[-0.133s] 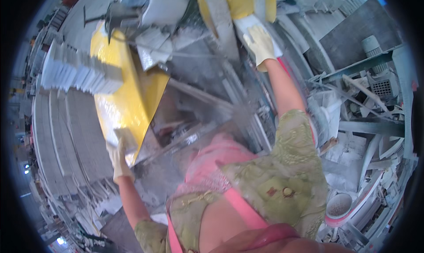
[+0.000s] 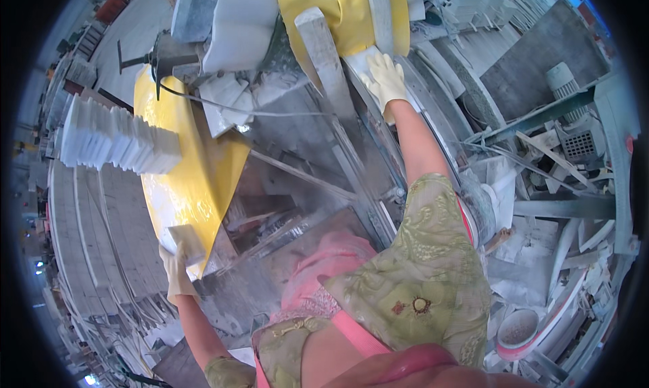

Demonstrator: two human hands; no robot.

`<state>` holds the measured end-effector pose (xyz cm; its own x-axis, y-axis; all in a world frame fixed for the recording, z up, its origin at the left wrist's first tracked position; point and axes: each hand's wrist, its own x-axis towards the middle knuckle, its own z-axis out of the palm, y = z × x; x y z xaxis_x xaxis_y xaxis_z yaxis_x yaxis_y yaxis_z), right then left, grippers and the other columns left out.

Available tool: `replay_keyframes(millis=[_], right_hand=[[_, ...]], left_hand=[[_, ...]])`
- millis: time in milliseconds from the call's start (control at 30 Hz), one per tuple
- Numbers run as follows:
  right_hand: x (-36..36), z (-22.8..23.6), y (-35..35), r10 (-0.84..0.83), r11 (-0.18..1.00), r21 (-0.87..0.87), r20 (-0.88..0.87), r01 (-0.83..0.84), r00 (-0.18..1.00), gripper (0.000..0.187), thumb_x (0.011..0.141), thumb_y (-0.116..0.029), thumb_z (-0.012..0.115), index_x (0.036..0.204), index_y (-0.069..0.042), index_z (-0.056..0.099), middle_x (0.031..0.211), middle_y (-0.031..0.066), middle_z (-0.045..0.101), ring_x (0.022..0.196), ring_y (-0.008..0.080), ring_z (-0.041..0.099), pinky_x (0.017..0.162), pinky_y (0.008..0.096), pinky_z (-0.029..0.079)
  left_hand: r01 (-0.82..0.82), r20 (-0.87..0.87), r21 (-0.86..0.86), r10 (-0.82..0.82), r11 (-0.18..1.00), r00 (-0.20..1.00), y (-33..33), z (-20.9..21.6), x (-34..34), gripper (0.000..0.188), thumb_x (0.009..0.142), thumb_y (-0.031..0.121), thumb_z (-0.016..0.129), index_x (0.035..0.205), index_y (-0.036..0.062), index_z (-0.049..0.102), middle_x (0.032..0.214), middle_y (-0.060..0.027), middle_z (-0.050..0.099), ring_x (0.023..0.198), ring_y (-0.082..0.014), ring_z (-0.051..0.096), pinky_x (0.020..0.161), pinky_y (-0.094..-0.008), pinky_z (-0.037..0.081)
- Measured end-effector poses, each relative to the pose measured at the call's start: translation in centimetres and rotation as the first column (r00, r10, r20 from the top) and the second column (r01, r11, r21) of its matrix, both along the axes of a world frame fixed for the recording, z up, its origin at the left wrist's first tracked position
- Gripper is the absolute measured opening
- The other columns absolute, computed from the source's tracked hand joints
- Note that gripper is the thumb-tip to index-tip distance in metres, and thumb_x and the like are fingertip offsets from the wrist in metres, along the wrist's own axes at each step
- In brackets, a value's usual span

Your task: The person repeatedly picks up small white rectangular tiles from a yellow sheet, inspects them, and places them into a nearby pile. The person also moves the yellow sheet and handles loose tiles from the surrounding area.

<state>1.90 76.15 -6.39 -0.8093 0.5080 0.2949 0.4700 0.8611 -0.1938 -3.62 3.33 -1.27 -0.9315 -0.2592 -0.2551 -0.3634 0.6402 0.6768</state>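
My left hand point(image 2: 177, 271), in a pale cream glove, is closed on a small whitish stone tile point(image 2: 186, 244). The tile lies over the lower end of a wet yellow sheet point(image 2: 186, 192) that drapes across the left side. My right hand point(image 2: 384, 80), gloved alike, rests with spread fingers on a long white slab point(image 2: 359, 66). Beyond its fingertips hangs a second yellow sheet point(image 2: 345, 23), with a grey upright bar point(image 2: 323, 46) beside it. A row of stacked white tiles point(image 2: 118, 136) stands on the left, past the left hand.
A clamp-like metal fixture point(image 2: 172, 55) with a thin cable sits at the far left. Between my hands runs a dusty metal frame point(image 2: 297, 168). Stone offcuts, a round bucket point(image 2: 519, 328) and a green metal beam point(image 2: 547, 110) crowd the right. Long grey planks point(image 2: 88, 232) lie left.
The whole view has shifted a little. My left hand and the tile appear lower in the picture, and my right hand's fingers look more spread.
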Motion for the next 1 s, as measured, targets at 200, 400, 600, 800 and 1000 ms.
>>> replay_keyframes(millis=[200, 400, 600, 800, 1000], right_hand=[[-0.8, -3.3, 0.7, -0.041, 0.998, 0.039, 0.051, 0.039, 0.998, 0.062, 0.102, -0.049, 0.049, 0.155, -0.018, 0.043, 0.163, 0.0046, 0.037, 0.152, 0.0248, 0.029, 0.123, 0.0589, 0.020], [4.8, -2.2, -0.7, -0.015, 1.000, 0.011, 0.124, 0.013, 0.992, 0.064, 0.104, -0.048, 0.044, 0.158, -0.015, 0.038, 0.166, 0.0080, 0.033, 0.154, 0.0259, 0.026, 0.125, 0.0547, 0.017], [12.9, -0.6, -3.3, -0.009, 0.997, 0.081, 0.226, -0.009, 0.974, 0.060, 0.109, -0.040, 0.034, 0.161, -0.011, 0.029, 0.167, 0.0111, 0.028, 0.157, 0.0268, 0.020, 0.127, 0.0483, 0.016], [18.6, -1.3, -2.4, 0.172, 0.984, -0.089, 0.276, -0.153, 0.946, 0.062, 0.106, -0.041, 0.042, 0.160, -0.013, 0.033, 0.167, 0.0129, 0.030, 0.156, 0.0266, 0.023, 0.126, 0.0466, 0.018], [28.8, 4.6, -1.9, 0.263, 0.963, -0.153, 0.334, -0.223, 0.905, 0.090, 0.084, -0.032, 0.076, 0.160, -0.011, 0.033, 0.167, 0.0149, 0.029, 0.156, 0.0313, 0.025, 0.124, 0.0506, 0.024]], left_hand=[[-0.049, -0.121, 0.013, 0.050, 0.999, 0.991, 1.8, 0.7, 1.8, 0.099, 0.079, 0.030, 0.081, 0.158, -0.0009, 0.030, 0.146, -0.0216, 0.050, 0.128, -0.0315, 0.055, 0.105, -0.0408, 0.046], [-0.063, -0.111, 0.083, 0.072, 0.995, 0.991, 4.2, 2.1, 2.0, 0.092, 0.086, 0.029, 0.077, 0.159, 0.0015, 0.029, 0.146, -0.0199, 0.050, 0.127, -0.0291, 0.055, 0.105, -0.0407, 0.047], [0.076, -0.181, 0.310, -0.019, 0.948, 0.983, 7.1, 4.4, 5.5, 0.072, 0.093, 0.023, 0.069, 0.156, 0.0064, 0.036, 0.140, -0.0121, 0.054, 0.123, -0.0260, 0.056, 0.103, -0.0398, 0.047], [0.083, -0.198, 0.171, -0.048, 0.982, 0.979, 7.2, 4.4, 5.9, 0.073, 0.092, 0.028, 0.070, 0.149, -0.0043, 0.040, 0.132, -0.0174, 0.058, 0.115, -0.0264, 0.060, 0.101, -0.0372, 0.047], [0.073, -0.208, 0.088, -0.054, 0.993, 0.977, 7.6, 4.7, 5.2, 0.076, 0.092, 0.028, 0.071, 0.149, -0.0100, 0.038, 0.126, -0.0196, 0.061, 0.108, -0.0254, 0.062, 0.097, -0.0371, 0.049]])
